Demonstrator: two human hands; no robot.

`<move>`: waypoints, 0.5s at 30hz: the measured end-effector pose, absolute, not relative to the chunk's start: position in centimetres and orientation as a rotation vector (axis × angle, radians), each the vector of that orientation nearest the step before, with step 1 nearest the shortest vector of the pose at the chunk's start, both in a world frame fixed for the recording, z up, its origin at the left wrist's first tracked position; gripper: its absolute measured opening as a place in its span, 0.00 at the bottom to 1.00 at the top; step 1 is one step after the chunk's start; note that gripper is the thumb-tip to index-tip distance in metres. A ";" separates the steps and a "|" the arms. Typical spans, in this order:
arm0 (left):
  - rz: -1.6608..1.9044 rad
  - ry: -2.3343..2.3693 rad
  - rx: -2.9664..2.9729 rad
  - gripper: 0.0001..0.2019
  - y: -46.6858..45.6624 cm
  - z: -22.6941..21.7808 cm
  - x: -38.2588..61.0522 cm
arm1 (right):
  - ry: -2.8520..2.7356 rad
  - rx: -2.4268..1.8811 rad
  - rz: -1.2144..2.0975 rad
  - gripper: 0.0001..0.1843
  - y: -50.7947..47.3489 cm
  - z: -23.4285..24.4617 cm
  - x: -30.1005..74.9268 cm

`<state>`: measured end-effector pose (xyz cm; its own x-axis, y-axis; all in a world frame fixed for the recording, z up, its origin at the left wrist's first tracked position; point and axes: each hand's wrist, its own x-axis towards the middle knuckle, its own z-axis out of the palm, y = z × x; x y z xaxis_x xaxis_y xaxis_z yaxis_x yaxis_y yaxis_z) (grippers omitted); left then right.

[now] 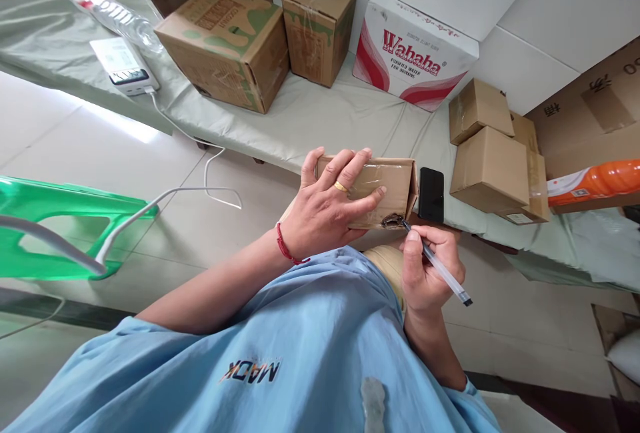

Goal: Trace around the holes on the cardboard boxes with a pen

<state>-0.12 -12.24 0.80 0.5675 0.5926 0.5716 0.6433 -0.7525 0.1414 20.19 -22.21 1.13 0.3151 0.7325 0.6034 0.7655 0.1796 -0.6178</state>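
Note:
A small brown cardboard box point(395, 179) with clear tape across it is in front of my body, by the edge of the cloth-covered surface. My left hand point(330, 199) lies across its face with fingers spread, gripping it and hiding its left part. Between the thumb and fingers of my right hand point(433, 263) is a clear pen point(447, 273) with a dark end. Its tip meets the box's near right corner, beside a dark, ragged patch point(393, 220). A black phone point(431, 194) lies just right of the box.
Along the wall stand a coconut carton point(225, 39), a taller carton point(320, 26) and a Wahaha box point(415, 49). Small boxes point(493, 169) and an orange bottle point(600, 183) are at right. A power bank point(123, 66) with a white cable and a green stool point(65, 219) are at left.

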 end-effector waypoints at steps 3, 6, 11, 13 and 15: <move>-0.914 -1.082 -2.733 0.35 -12.3 1.0 -0.2 | -1.411 -1.572 -0.054 0.05 -22.4 1.3 20.3; -0.892 -1.101 -2.752 0.35 -12.4 1.1 -0.2 | -1.411 -1.587 -0.064 0.05 -22.5 1.4 20.3; -0.849 -1.132 -2.761 0.37 -12.4 1.2 -0.2 | -1.367 -1.575 -0.042 0.07 -22.6 1.4 20.0; -0.847 -1.135 -2.761 0.37 -12.4 1.1 -0.2 | -1.265 -1.519 -0.059 0.08 -22.5 1.3 19.9; -0.852 -1.130 -2.759 0.38 -12.4 1.0 -0.2 | -1.131 -1.414 -0.081 0.09 -21.8 0.9 20.4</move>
<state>-0.17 -12.37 1.03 0.5837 0.6368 0.5038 0.6594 -0.7338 0.1634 20.35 -21.84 0.92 0.5146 0.5601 0.6491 0.6470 0.2431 -0.7227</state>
